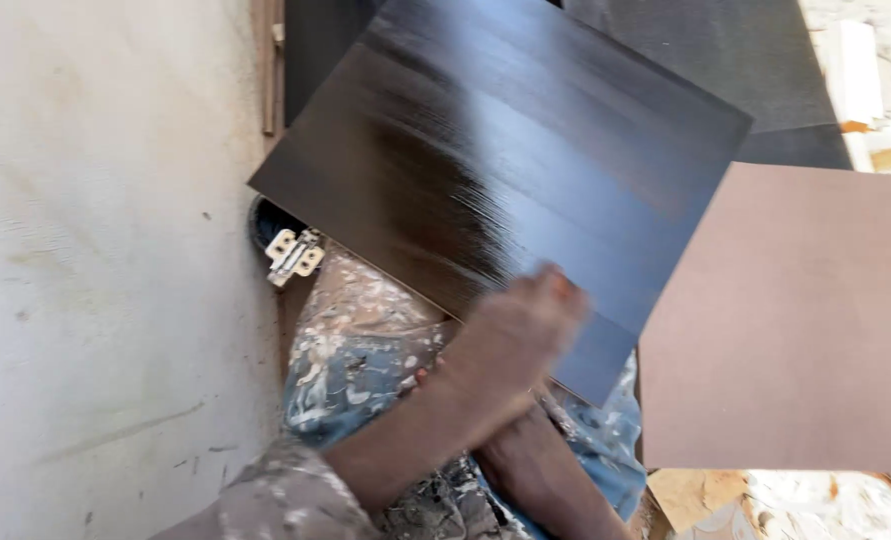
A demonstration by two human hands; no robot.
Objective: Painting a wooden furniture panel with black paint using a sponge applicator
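A dark, glossy wooden board (505,170) lies tilted across my lap, over paint-spattered jeans (365,350). My left hand (520,335) is blurred with motion and rests on the board's near edge, fingers curled; whether it grips anything I cannot tell. My left forearm comes in from a spattered sleeve (275,495) at the lower left. My right forearm (545,475) runs up beneath the left hand and the board, and the right hand itself is hidden.
A pale plaster wall (105,270) fills the left side. A metal hinge (293,255) and a black round container (263,222) sit beside my knee. A matt brown panel (795,320) lies at the right, and another dark panel (735,60) behind.
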